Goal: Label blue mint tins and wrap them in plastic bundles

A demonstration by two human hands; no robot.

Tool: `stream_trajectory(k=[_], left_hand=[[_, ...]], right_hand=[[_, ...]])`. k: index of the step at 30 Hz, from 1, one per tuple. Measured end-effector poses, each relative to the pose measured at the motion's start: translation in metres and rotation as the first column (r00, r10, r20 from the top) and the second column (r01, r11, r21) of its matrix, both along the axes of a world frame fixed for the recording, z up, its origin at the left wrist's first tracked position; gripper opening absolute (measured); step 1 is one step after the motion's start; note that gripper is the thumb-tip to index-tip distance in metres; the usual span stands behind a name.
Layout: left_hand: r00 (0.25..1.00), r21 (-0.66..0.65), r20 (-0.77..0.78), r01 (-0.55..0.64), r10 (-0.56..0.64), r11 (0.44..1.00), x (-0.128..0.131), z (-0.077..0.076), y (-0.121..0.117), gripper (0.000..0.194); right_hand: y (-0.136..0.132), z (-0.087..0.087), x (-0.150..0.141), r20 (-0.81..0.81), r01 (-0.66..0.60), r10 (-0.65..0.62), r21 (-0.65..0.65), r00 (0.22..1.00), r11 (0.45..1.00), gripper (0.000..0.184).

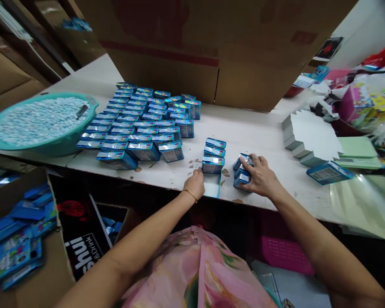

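My right hand (261, 176) is closed around a short row of small blue packs (242, 179) standing on the table, fingers over their tops. To its left, three more blue packs (213, 164) stand in a row at the back of a shallow white tray (212, 188) with a blue edge. My left hand (195, 184) is at the tray's left side by the table's front edge, its fingers curled in and seemingly pinching the tray's side; the fingertips are partly hidden. Many similar blue packs (141, 124) stand in rows further left.
A turquoise basin (60, 139) of pale blue wrapped pieces stands at the left. A large cardboard box (244, 64) blocks the back. Stacked white card blanks (317, 132) and a blue box (329, 172) lie at the right. An open carton (60, 256) of blue packaging is below left.
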State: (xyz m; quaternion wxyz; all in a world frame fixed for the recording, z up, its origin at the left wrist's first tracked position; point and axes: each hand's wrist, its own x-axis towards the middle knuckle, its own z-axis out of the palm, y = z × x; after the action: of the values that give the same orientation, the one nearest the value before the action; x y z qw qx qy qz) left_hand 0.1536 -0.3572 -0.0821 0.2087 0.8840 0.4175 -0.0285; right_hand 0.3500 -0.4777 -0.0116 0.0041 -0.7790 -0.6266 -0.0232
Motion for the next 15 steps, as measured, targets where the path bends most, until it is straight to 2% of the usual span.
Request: stream_trajectory(k=[3,6,8,9,11,13,14,15], left_hand=[[0.997,-0.001,-0.066,-0.031,0.031,1.000,0.004,0.004,0.002,0.054],[0.996,-0.028,-0.073,-0.053,0.050,0.998,-0.005,0.008,0.000,0.055],[0.998,0.000,0.037,-0.053,0.053,0.999,-0.015,0.014,-0.009,0.058],[0.988,0.032,0.148,-0.040,0.035,0.999,-0.018,0.018,-0.016,0.059],[0.903,0.076,0.424,0.039,-0.068,0.996,-0.016,0.027,-0.031,0.055],[0.755,0.028,0.636,0.184,-0.159,0.983,0.003,0.035,-0.044,0.051],[0.693,-0.044,0.707,0.240,-0.139,0.970,0.019,0.037,-0.048,0.052],[0.651,-0.147,0.756,0.268,-0.067,0.952,0.037,0.038,-0.051,0.055]], right_hand=[[0.002,-0.008,0.006,-0.072,-0.049,0.050,0.007,0.996,0.999,0.086],[0.000,-0.013,0.020,-0.202,-0.120,0.122,0.025,0.972,0.993,0.094],[-0.010,-0.014,0.031,-0.322,-0.136,0.146,0.054,0.935,0.989,0.105],[-0.018,-0.015,0.036,-0.398,-0.124,0.147,0.082,0.905,0.989,0.110],[-0.036,-0.022,0.044,-0.594,-0.033,0.130,0.172,0.794,0.984,0.109],[-0.050,-0.034,0.044,-0.794,0.162,0.130,0.277,0.594,0.947,0.095],[-0.053,-0.043,0.041,-0.866,0.280,0.155,0.316,0.475,0.906,0.085],[-0.053,-0.051,0.036,-0.912,0.392,0.198,0.340,0.359,0.855,0.077]])
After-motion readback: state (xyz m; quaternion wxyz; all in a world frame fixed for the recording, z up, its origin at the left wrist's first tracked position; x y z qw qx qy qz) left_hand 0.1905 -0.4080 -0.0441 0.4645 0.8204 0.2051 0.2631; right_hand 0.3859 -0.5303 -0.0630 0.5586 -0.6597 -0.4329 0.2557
